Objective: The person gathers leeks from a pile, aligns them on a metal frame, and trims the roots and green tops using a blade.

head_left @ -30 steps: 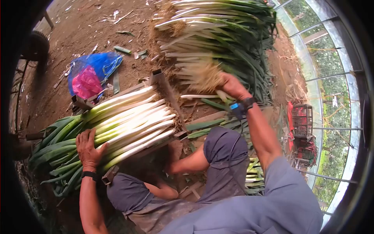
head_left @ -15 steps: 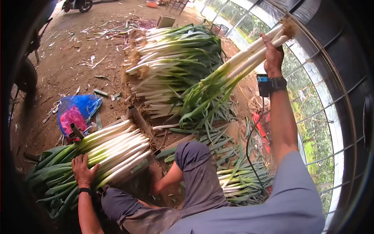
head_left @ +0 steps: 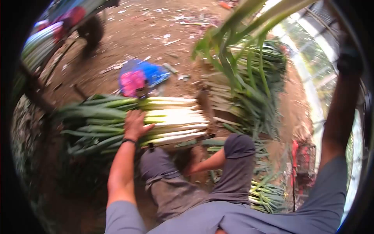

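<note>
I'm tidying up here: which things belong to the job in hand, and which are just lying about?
Seemingly in the work:
- flat leeks under the left hand
- raised leeks
- leek pile

Seemingly lying about:
- blue plastic
- pink plastic
- plant scrap

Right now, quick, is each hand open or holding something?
Left hand: open, resting on the pile of long green-and-white stalks.
Right hand: raised at the dark, blurred edge; can't tell whether it's open or holding anything.
</note>
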`<state>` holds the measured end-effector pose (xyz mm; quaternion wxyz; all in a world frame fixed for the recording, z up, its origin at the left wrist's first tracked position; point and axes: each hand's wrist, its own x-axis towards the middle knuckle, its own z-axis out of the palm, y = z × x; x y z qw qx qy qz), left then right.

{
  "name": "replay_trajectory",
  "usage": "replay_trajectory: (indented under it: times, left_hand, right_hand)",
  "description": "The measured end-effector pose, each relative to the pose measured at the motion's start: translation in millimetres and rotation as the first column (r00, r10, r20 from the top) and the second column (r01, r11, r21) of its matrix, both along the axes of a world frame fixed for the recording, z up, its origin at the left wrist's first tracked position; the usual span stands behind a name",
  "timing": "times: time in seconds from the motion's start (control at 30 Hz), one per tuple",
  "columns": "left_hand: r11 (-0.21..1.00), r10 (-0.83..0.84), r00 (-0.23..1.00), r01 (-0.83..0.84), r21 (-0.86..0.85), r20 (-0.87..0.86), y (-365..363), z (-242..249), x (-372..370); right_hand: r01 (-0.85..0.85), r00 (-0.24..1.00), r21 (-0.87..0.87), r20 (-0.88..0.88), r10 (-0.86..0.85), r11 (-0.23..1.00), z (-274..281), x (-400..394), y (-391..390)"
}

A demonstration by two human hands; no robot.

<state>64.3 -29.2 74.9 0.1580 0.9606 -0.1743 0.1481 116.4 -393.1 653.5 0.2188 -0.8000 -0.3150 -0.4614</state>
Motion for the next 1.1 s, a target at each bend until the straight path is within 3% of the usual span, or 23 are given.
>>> replay_trajectory:
  times: [0.03, 0.13, 0.23, 0.3, 0.37, 0.43, 0.47, 0.53, 0.57, 0.6, 0.63, 0.67, 0.7, 0.77, 0.8, 0.83, 0.87, 0.9, 0.93, 0.97, 1.07, 1.1]
  left_hand:
    - [1.0, 0.017, 0.996, -0.016, 0.017, -0.082, -0.4, 5.5, -1.6]
    - [0.999, 0.031, 0.995, -0.028, 0.029, -0.093, -1.5, 1.5, 0.3]
    - [0.996, 0.033, 0.992, -0.023, 0.081, -0.121, -2.9, 3.1, 1.2]
    - [0.996, 0.034, 0.994, -0.025, 0.088, -0.103, -2.5, 3.4, 1.9]
    - [0.995, 0.034, 0.994, -0.024, 0.097, -0.106, -2.8, 5.7, 0.8]
    - [0.996, 0.039, 0.995, -0.032, 0.082, -0.089, -2.7, 0.3, 2.9]
    - [0.995, 0.045, 0.995, -0.036, 0.091, -0.093, -3.1, -0.6, 4.5]
    - [0.995, 0.051, 0.991, -0.04, 0.096, -0.121, -3.5, 0.8, 3.4]
    - [0.994, 0.103, 0.971, -0.11, -0.021, -0.218, -3.4, -17.5, -1.1]
    - [0.991, 0.127, 0.804, -0.081, 0.106, -0.58, -4.8, -2.1, 4.1]
    - [0.899, 0.004, 0.992, 0.05, 0.434, -0.122, -10.3, -21.1, 8.9]
    - [0.879, -0.068, 0.998, 0.064, 0.473, -0.007, -8.8, -34.9, 8.4]
    - [0.898, -0.116, 0.993, 0.102, 0.427, 0.008, -4.9, -42.6, 8.7]
    - [0.944, -0.15, 0.988, 0.151, 0.292, -0.026, 2.5, -57.0, 6.5]
    - [0.988, 0.003, 0.821, -0.089, -0.123, -0.571, 0.6, -38.7, 3.2]
    - [0.975, -0.022, 0.889, -0.082, -0.208, -0.457, 0.0, -30.7, -0.7]
    - [0.971, -0.06, 0.757, -0.108, -0.215, -0.65, 1.0, -29.8, 3.6]
    - [0.954, -0.114, 0.755, -0.097, -0.282, -0.646, 0.2, -23.5, 5.2]
    - [0.934, -0.17, 0.751, -0.084, -0.348, -0.638, 0.2, -15.9, 6.9]
    - [0.958, -0.162, 0.654, -0.075, -0.276, -0.739, 1.9, -10.1, 11.2]
    - [0.919, -0.12, 0.719, -0.181, -0.351, -0.685, -0.1, -21.7, 4.3]
    - [0.942, -0.08, 0.647, -0.201, -0.271, -0.758, 1.0, -14.1, 6.3]
  right_hand:
    - [-0.035, 0.999, 0.022, 0.028, 0.035, 0.999, 6.4, -1.1, 5.6]
    - [-0.141, 0.987, 0.126, 0.093, 0.13, 0.982, 3.5, -2.5, 15.3]
    - [-0.286, 0.957, 0.31, 0.14, 0.254, 0.907, -30.5, 5.3, 24.5]
    - [-0.397, 0.911, 0.51, 0.12, 0.394, 0.764, -101.4, 16.5, 47.1]
    - [-0.398, 0.829, 0.75, 0.048, 0.557, 0.528, -205.5, 26.5, 85.6]
    - [-0.202, 0.708, 0.943, -0.047, 0.705, 0.265, -324.7, 45.9, 123.6]
    - [-0.024, 0.62, 0.991, -0.091, 0.779, 0.135, -388.2, 49.9, 140.4]
    - [0.409, 0.427, 0.902, -0.054, 0.902, -0.14, -515.6, 50.9, 159.7]
    - [0.582, 0.373, 0.776, 0.013, 0.928, -0.244, -569.5, 42.2, 154.7]
    - [0.693, 0.365, 0.648, 0.064, 0.929, -0.317, -609.3, 30.7, 146.0]
    - [0.745, 0.362, 0.571, 0.088, 0.928, -0.344, -636.2, 19.7, 136.7]
    - [0.802, 0.476, 0.453, -0.089, 0.875, -0.39, -630.8, 3.1, 136.6]
    - [0.87, 0.414, 0.383, -0.225, 0.882, -0.311, -635.6, 9.3, 125.1]
    - [0.921, 0.263, 0.361, -0.287, 0.921, -0.15, -626.0, 13.6, 96.0]
    - [0.935, 0.184, 0.349, -0.315, 0.931, -0.067, -620.3, 15.8, 81.5]
    - [0.93, 0.312, 0.291, -0.307, 0.899, -0.224, -620.5, 28.3, 77.1]
    - [0.923, 0.339, 0.295, -0.321, 0.884, -0.247, -620.9, 29.4, 67.6]
    - [0.915, 0.366, 0.299, -0.335, 0.868, -0.27, -624.9, 31.2, 56.9]
    - [0.919, 0.297, 0.361, -0.363, 0.883, -0.16, -634.4, 22.8, 43.0]
    - [0.915, 0.29, 0.375, -0.357, 0.888, -0.148, -646.1, 23.7, 39.9]
    - [0.895, 0.28, 0.431, -0.341, 0.897, -0.116, -666.0, 22.3, 32.3]
    - [0.883, 0.295, 0.451, -0.314, 0.902, -0.131, -659.3, 19.6, 30.6]
